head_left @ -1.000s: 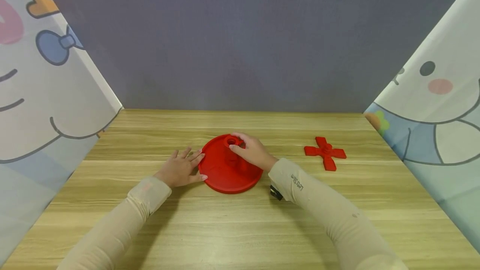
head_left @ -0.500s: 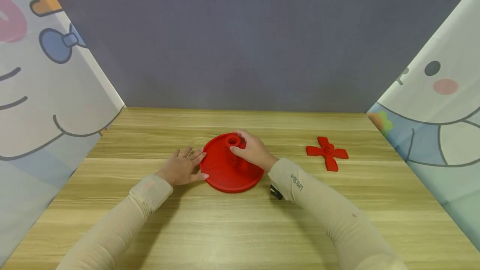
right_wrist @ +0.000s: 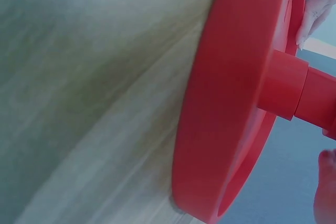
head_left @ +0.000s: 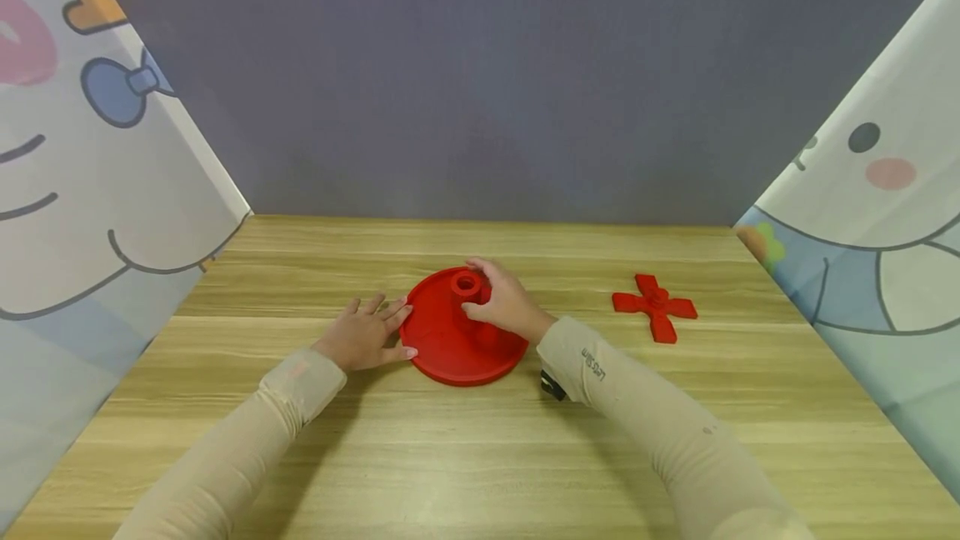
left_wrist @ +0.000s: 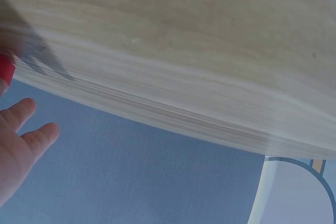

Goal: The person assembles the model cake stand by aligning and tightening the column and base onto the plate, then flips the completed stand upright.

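Observation:
A round red dish (head_left: 442, 361) with a low rim lies on the wooden table. From it rises a red hollow post (head_left: 461, 302), which shows two stacked sections in the right wrist view. My left hand (head_left: 357, 339) rests with spread fingers at the dish's left rim. Around the post's top my right hand (head_left: 512, 307) is spread, thumb in front and fingers behind. A fingertip (right_wrist: 326, 184) stands apart from the post in the right wrist view. Only part of the left hand (left_wrist: 18, 142) shows in the left wrist view.
To the right lies a flat red cross-shaped piece (head_left: 655, 307) with a small raised centre. A dark wrist camera (head_left: 553, 385) sits under my right cuff. A grey panel (head_left: 487, 90) stands along the table's back edge, with cartoon-printed sheets at both sides.
My right thumb has slid lower and away from the post's top, and the hand has loosened. The left hand stays at the rim. The head view shifted slightly.

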`<control>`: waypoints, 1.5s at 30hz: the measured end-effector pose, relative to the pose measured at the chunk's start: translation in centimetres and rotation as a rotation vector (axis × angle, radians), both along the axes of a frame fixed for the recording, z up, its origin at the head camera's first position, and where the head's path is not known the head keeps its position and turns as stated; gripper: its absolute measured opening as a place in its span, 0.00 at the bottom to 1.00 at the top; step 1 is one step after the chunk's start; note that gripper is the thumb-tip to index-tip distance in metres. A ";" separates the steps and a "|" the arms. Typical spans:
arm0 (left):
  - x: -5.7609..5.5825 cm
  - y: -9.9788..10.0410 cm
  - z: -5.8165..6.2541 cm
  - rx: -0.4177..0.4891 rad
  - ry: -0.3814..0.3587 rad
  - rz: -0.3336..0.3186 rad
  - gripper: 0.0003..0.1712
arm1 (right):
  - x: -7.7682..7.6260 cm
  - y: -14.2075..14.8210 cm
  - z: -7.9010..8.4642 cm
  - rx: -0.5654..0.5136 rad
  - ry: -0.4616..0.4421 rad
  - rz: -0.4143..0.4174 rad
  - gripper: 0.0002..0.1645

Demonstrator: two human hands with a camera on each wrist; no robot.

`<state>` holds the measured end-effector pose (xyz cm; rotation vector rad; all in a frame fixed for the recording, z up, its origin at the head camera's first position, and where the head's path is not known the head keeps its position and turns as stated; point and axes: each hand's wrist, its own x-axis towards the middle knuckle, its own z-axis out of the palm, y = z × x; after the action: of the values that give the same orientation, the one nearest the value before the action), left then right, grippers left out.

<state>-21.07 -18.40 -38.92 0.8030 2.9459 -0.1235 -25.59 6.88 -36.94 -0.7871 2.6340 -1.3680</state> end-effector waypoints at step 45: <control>-0.1 -0.1 -0.2 -0.022 0.013 -0.006 0.44 | 0.1 -0.1 -0.3 -0.057 -0.044 -0.011 0.38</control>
<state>-21.14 -18.45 -39.10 0.8109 2.9496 -0.1617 -25.44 6.80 -37.24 -0.7414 2.5810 -1.4514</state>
